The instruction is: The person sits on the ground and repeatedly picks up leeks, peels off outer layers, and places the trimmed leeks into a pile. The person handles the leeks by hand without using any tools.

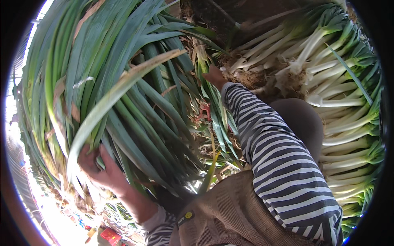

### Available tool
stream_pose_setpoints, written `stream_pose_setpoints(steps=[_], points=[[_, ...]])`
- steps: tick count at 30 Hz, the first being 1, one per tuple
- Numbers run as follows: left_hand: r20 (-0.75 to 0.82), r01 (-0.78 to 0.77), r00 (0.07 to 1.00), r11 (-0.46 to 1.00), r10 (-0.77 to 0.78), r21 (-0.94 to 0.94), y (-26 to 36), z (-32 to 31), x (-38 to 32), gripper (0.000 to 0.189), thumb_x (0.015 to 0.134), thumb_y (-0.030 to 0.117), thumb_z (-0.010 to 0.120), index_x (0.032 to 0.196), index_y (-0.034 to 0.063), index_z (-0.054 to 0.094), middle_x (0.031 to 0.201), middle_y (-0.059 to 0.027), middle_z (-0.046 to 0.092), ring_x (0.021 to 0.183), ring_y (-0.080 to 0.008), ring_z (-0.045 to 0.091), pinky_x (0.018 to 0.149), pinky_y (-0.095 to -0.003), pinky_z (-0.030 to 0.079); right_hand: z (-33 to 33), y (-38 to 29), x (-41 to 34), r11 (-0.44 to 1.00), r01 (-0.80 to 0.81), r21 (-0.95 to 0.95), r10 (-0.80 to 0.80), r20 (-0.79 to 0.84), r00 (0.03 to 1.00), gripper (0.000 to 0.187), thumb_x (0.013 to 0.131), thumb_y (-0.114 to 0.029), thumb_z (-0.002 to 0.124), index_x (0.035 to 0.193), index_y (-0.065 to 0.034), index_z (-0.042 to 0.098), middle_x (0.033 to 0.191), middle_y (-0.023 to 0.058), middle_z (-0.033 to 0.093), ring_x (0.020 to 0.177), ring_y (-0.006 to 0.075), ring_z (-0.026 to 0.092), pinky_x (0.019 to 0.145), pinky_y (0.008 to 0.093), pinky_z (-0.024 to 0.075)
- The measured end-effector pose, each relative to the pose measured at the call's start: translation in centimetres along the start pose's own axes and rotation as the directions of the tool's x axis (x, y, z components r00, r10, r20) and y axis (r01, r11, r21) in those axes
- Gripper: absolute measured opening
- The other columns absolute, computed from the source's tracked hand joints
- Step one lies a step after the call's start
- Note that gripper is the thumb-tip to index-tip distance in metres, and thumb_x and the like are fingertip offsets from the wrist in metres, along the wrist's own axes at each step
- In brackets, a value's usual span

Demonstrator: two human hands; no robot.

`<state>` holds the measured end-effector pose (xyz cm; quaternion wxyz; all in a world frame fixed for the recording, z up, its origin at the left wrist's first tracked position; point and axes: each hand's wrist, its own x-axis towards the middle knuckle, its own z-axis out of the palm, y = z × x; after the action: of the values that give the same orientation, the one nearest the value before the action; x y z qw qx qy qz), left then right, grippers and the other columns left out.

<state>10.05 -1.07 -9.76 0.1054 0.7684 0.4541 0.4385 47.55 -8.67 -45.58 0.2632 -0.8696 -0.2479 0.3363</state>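
Note:
My left hand (103,169) is at the lower left, its fingers closed around a green onion stalk (94,143) in a large heap of untrimmed long green onions (101,70). One pale, curved leaf (101,107) arches up past that hand and across the heap. My right hand (215,75) reaches forward at the upper middle and grips a bunch of loose onion leaves (215,101). Some of these leaves hang towards the ground below it. Its fingers are partly hidden by the leaves.
Cleaned green onions (338,120) with white shafts and roots are laid in a long row on the right. Stripped leaf litter (212,135) and a red object (204,111) lie between the piles. My knee (298,123) is beside the row. A red packet (110,236) lies lower left.

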Motion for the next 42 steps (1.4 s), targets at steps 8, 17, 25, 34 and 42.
stream_pose_setpoints(steps=[8,17,25,34,42], points=[[-0.074,-0.009,0.997,0.991,0.019,0.132,-1.3,0.6,-0.6,0.031,0.091,-0.003,0.058,0.121,-0.0051,0.051,0.117,-0.0171,0.058,0.108,-0.0249,0.059,0.097,-0.0343,0.048,3.3,-3.3,6.8,0.930,-0.235,-0.283,0.181,-0.204,0.962,0.105,0.077,-0.048,0.076,0.149,0.0037,0.020,0.140,0.0285,0.040,0.129,0.0412,0.042,0.104,0.0479,0.0374],[-0.040,-0.066,0.996,0.979,0.075,0.193,-1.8,0.7,-0.7,0.026,0.091,-0.003,0.058,0.117,-0.0047,0.054,0.114,-0.0167,0.059,0.106,-0.0226,0.059,0.094,-0.0339,0.048,2.2,-2.6,7.1,0.950,-0.306,0.066,0.313,-0.197,0.929,0.071,0.080,-0.016,0.069,0.138,0.0067,0.034,0.127,0.0276,0.055,0.113,0.0396,0.058,0.099,0.0408,0.0468],[-0.074,-0.255,0.939,0.822,0.337,0.509,-0.3,-2.7,-0.8,0.039,0.085,0.007,0.069,0.121,0.0000,0.054,0.127,-0.0161,0.052,0.119,-0.0318,0.049,0.099,-0.0469,0.043,2.3,-0.8,4.3,0.999,-0.035,-0.008,0.034,-0.052,0.998,0.048,0.081,-0.017,0.063,0.121,0.0074,0.052,0.125,0.0319,0.054,0.116,0.0445,0.055,0.097,0.0459,0.0470],[0.374,-0.519,0.834,0.806,0.405,0.286,1.4,-1.1,9.5,0.109,0.062,0.024,0.088,0.151,0.0082,0.026,0.144,-0.0199,0.040,0.133,-0.0399,0.039,0.109,-0.0533,0.034,0.9,0.1,4.7,0.999,0.005,-0.046,-0.005,0.007,1.000,0.046,0.083,-0.007,0.058,0.123,0.0117,0.048,0.120,0.0328,0.056,0.108,0.0438,0.058,0.094,0.0450,0.0488],[0.456,-0.352,0.841,0.935,0.291,0.053,0.4,2.5,11.4,0.116,0.058,0.015,0.087,0.149,-0.0007,0.018,0.142,-0.0237,0.042,0.128,-0.0375,0.047,0.107,-0.0471,0.041,4.2,-1.2,6.8,0.977,-0.205,-0.058,0.203,-0.041,0.978,0.065,0.084,-0.018,0.069,0.136,0.0046,0.037,0.131,0.0267,0.050,0.113,0.0419,0.056,0.096,0.0462,0.0491]])
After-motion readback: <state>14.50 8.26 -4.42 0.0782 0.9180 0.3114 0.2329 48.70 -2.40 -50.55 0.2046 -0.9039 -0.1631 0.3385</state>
